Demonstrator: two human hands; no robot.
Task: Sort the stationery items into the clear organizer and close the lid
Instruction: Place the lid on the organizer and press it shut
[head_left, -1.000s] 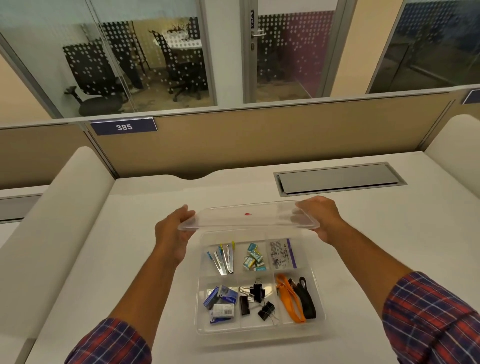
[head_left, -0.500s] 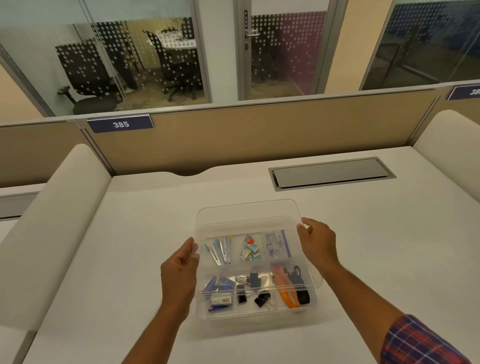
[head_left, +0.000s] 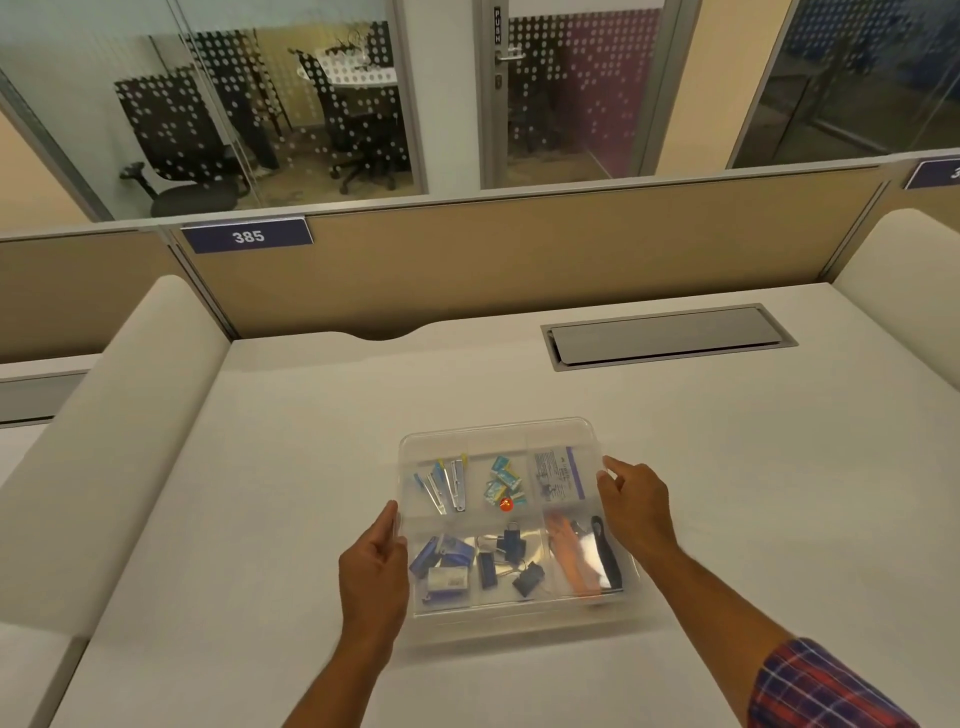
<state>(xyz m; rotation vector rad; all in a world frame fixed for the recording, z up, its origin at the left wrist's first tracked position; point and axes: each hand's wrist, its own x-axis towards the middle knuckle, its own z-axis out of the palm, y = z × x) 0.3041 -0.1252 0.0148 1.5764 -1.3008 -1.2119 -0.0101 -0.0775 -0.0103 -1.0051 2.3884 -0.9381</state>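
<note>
We see the clear organizer resting on the white tabletop, near its front middle, with the clear lid lying over it so that the contents show through the plastic. Our left hand sits at the organizer's left edge, its fingers pressed against the lid's rim; our right hand is at the right edge, fingers curled onto the rim there, so both hands grip the lid by its sides. Whether the lid is fully seated we cannot tell. Inside, the back row holds metal clips on the left, small teal boxes in the middle beside a red dot, and a printed packet on the right. The front row holds blue staple boxes on the left, black binder clips in the middle, and an orange strap next to a black strap on the right. A plaid sleeve covers the right forearm.
</note>
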